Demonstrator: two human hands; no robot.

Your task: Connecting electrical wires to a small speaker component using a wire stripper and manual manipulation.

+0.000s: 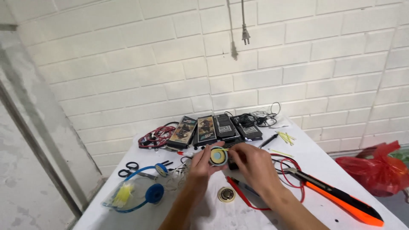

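Both hands were up over the middle of the white table [324, 157], working close together on one small part. The left hand [200, 164] pinched a round earpiece [218, 156], yellow in the centre with a pale blue ring, its fingers closed on the rim. The right hand [251, 164] sat just beside it, fingertips curled in at the earpiece's right edge; whether they actually gripped it could not be told from here.

Taking that earpiece as the mark: directly below it on the table lay a small round metal speaker disc [226, 194], apart from both hands. To its lower left sat a blue headset [147, 191] with a clear bag [121, 196] holding something yellow, and black-handled scissors [129, 167] lay just above those. Behind it, against the white brick wall [170, 64], stood a row of flat dark boxes [206, 130], with a bundle of red wires [155, 136] to their left and black cables [260, 119] to their right. Off to its right, thin yellow strips [286, 137] were scattered near a black pen [269, 140]. Lower right of it, a red wire loop [294, 170] curled under the right wrist, and an orange and black tool [341, 198] lay slanted near the table edge. A red plastic bag [372, 168] sat beyond the table on the far right.
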